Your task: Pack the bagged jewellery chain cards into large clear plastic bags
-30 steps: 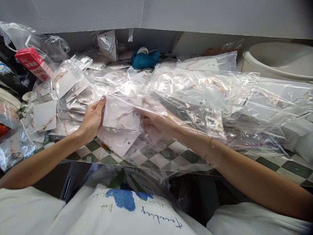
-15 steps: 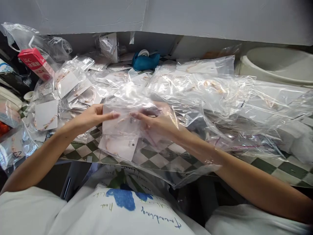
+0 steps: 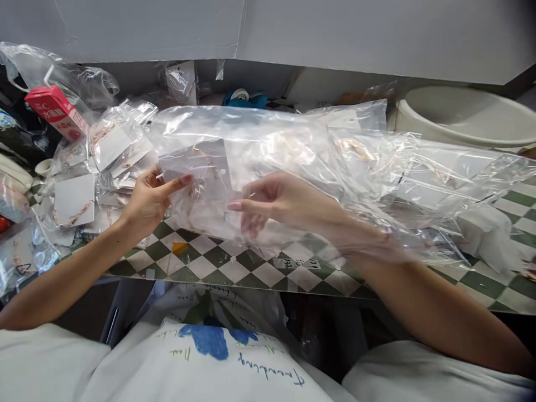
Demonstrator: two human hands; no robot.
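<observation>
A large clear plastic bag [image 3: 268, 134] spreads in front of me, with white jewelry cards [image 3: 215, 167] inside it that carry thin gold-coloured chains. My left hand [image 3: 148, 201] pinches the left end of the bag and the card edge between thumb and fingers. Through the plastic shows my right hand [image 3: 276, 204], inside the bag along with the forearm. Its fingers are apart, a fingertip close to the right edge of the cards. Glare and motion blur hide whether that fingertip touches them.
Bagged jewelry cards [image 3: 75, 201] are heaped on the left, below a red drink carton [image 3: 56, 111]. More filled bags [image 3: 435, 173] lie to the right, near a white tub [image 3: 456, 131]. A blue tape dispenser [image 3: 255, 101] stands behind. The checkered tabletop [image 3: 234, 271] ends near my body.
The cards and bag have been raised and tilted up, the bag's near edge lifting off the table front. My right hand has moved slightly right, away from the cards' middle.
</observation>
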